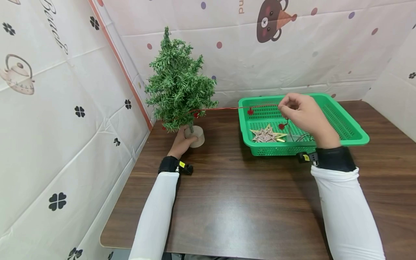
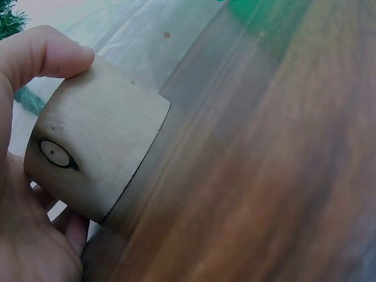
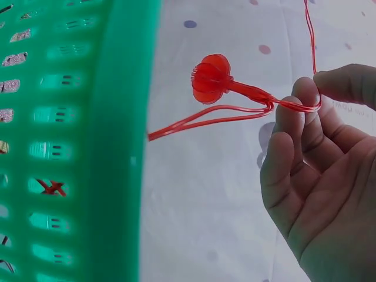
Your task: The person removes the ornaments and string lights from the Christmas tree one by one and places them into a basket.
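Note:
A small artificial Christmas tree (image 1: 178, 79) stands at the back left on a round wooden base (image 2: 100, 135). My left hand (image 1: 182, 143) grips this base, its thumb over the top edge and fingers around the side. Out of the lower branches runs a red string of lights (image 1: 224, 108), stretched rightward to my right hand (image 1: 303, 112) above the green basket (image 1: 360, 136). Between thumb and forefinger, that hand pinches the red wire. A red ribbed bulb cover (image 3: 210, 79) hangs beside those fingers, and the wire carries on down into the basket.
Glittery star ornaments (image 1: 268, 134) lie in the basket's front left part. Printed white cloth (image 1: 221, 65) hangs behind the brown wooden table (image 1: 234, 202) and along its left edge.

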Motion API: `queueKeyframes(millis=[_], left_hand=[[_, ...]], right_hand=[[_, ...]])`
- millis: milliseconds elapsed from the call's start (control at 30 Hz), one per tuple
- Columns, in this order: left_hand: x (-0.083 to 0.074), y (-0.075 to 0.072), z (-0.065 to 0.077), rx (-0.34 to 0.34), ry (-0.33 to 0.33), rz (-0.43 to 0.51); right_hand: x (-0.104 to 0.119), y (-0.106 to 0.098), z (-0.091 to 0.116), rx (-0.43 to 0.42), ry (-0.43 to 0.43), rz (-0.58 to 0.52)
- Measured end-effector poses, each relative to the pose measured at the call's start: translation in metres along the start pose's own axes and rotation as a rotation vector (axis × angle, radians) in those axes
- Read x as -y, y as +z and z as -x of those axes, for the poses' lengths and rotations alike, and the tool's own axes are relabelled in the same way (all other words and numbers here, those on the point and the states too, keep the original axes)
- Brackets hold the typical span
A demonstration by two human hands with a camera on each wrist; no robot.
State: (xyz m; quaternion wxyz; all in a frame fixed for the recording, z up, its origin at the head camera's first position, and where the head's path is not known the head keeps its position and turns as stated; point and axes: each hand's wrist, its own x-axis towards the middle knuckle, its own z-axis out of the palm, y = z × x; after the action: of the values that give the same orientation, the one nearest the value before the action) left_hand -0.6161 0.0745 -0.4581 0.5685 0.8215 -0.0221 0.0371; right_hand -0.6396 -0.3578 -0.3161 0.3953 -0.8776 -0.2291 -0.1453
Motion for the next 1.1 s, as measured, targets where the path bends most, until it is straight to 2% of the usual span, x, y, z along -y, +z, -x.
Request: queueKeyframes(millis=[233,367,400,667,833,1000,1100], left_hand=[[-0.029,-0.004,0.018,0.077,0.006,0.03],[-0.034,-0.006,0.022,0.101,-0.022,0.021],[-0.034,-0.006,0.022,0.101,-0.024,0.023],[0.0,0.0,0.0,0.029,0.013,0.022],[-0.002,0.002,0.003,0.005,0.026,0.029],[-0.017,0.003,0.014,0.007,0.042,0.067],[-0.02,0.003,0.016,0.004,-0.006,0.04]], right_hand=[[-0.002,-0.003,0.001,-0.021,-0.013,-0.016],[-0.002,-0.005,0.002,-0.031,-0.011,-0.023],[-0.002,-0.005,0.002,-0.033,-0.009,-0.022],[-0.004,-0.01,0.003,-0.066,-0.012,-0.032],[-0.005,-0.015,0.005,-0.084,-0.013,-0.043],[-0.007,-0.019,0.006,-0.106,-0.001,-0.049],[-0.008,-0.02,0.006,-0.114,-0.003,-0.058]])
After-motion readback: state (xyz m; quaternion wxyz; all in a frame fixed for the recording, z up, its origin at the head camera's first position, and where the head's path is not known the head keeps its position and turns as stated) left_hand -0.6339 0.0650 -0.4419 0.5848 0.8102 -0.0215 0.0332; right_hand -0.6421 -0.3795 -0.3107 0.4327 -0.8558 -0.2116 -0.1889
